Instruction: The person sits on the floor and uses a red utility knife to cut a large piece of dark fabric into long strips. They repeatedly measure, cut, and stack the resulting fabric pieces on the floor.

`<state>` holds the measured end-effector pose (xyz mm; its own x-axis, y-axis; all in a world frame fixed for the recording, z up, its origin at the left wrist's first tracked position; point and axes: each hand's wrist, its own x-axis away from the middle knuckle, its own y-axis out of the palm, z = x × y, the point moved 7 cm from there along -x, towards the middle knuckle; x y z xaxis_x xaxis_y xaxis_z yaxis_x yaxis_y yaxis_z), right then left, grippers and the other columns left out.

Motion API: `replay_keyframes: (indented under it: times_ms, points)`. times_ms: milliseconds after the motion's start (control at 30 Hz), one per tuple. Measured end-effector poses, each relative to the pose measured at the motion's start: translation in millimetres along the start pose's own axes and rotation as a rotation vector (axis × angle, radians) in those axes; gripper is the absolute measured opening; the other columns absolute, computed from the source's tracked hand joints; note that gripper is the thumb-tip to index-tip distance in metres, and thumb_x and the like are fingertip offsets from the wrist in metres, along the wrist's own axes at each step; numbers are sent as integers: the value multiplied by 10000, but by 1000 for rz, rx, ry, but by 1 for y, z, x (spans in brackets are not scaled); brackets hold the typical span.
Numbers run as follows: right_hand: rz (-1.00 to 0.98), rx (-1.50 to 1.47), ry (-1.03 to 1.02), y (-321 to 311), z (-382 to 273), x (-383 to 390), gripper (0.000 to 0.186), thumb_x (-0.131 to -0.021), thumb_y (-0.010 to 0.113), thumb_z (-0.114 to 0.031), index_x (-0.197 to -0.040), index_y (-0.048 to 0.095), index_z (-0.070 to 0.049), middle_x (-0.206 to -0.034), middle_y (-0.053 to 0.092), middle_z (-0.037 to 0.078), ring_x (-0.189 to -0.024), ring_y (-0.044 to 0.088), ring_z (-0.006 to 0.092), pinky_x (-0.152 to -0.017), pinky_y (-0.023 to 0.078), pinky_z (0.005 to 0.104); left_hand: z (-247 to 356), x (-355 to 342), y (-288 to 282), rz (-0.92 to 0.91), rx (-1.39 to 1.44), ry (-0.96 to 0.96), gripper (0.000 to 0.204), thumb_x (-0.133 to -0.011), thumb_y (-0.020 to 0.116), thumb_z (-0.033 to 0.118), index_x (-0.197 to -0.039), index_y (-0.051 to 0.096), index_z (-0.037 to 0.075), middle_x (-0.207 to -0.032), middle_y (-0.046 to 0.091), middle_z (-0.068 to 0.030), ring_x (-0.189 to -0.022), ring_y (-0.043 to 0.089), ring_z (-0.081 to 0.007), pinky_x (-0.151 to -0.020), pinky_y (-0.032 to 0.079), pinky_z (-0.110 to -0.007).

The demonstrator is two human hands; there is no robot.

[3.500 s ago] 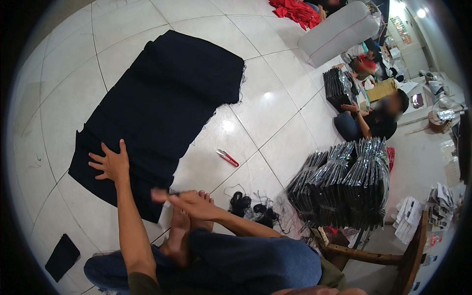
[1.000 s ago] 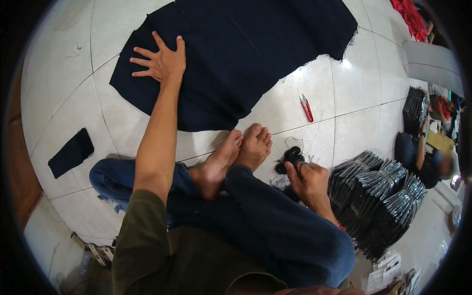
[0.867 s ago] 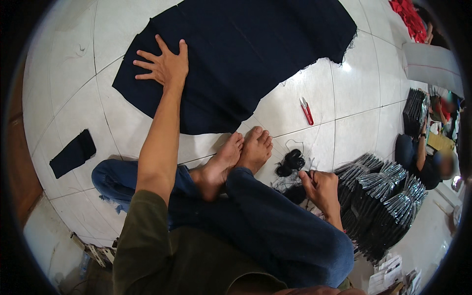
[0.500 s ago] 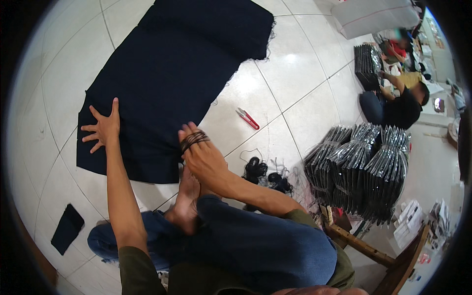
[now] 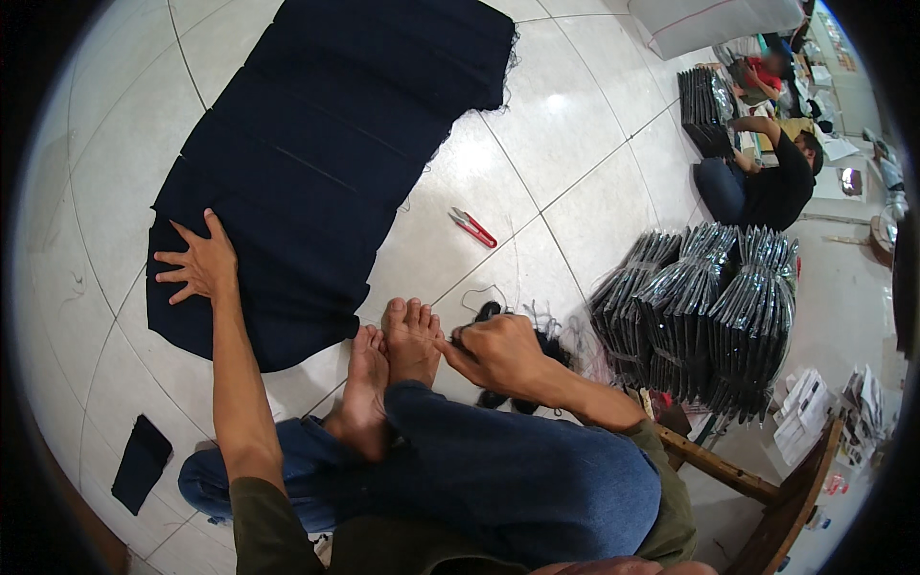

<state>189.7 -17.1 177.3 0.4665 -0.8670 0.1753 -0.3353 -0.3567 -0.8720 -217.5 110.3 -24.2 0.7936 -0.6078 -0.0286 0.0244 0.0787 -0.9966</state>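
The left hand (image 5: 199, 261) lies flat, fingers spread, on dark cloth (image 5: 307, 144) on the floor (image 5: 594, 86); the right hand (image 5: 503, 350) is curled beside black thread (image 5: 550, 347), its hold unclear. Should the left slip, a tug could bunch the cloth.

Bright, cool light all round you here, seemingly from above, and there's the glare: a white hotspot on the tiled floor (image 5: 613, 86), a softer sheen beside the dark cloth (image 5: 316, 144). That cloth drinks it up, creases barely readable! Sharp glints streak the plastic-wrapped bundles (image 5: 714, 311). A soft shadow sits by your left knee (image 5: 206, 479). Out toward the black fisheye rim, grout lines bow, and the distant person in red (image 5: 764, 79) goes smeary.
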Motion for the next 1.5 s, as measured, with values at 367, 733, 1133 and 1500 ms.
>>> replay_keyframes:
  times_ms: [367,733,1133,1500]
  points:
    - [-659,-68,83,37,24,8,528,-962,639,-441,-712,725,16,-622,643,216,-623,672,410,-588,519,492,-13,-6,-10,-26,159,-130,932,-862,432,863,-1584,380,276,-1634,193,-316,-1506,91,-554,-1101,66,-798]
    - [204,114,-157,52,-47,-80,331,-905,735,-199,-647,598,-44,-641,638,135,-580,622,342,-600,481,423,-8,-29,-28,34,257,-37,957,-900,488,755,-1641,239,203,-1606,1,-449,-1443,-138,-688,-997,-98,-874]
    - [62,45,-56,3,-29,-25,414,-882,775,-89,-599,484,-6,-541,517,169,-468,524,342,-474,382,424,-14,-24,-11,101,238,4,906,-936,407,749,-1640,260,197,-1609,42,-444,-1449,-77,-694,-1022,-63,-866]
    - [-33,172,83,-30,6,31,348,-799,845,-155,-612,581,-27,-585,583,187,-551,600,390,-510,444,476,-18,-25,-7,145,271,13,860,-940,462,696,-1629,301,206,-1612,41,-439,-1436,-126,-701,-1009,-85,-871]
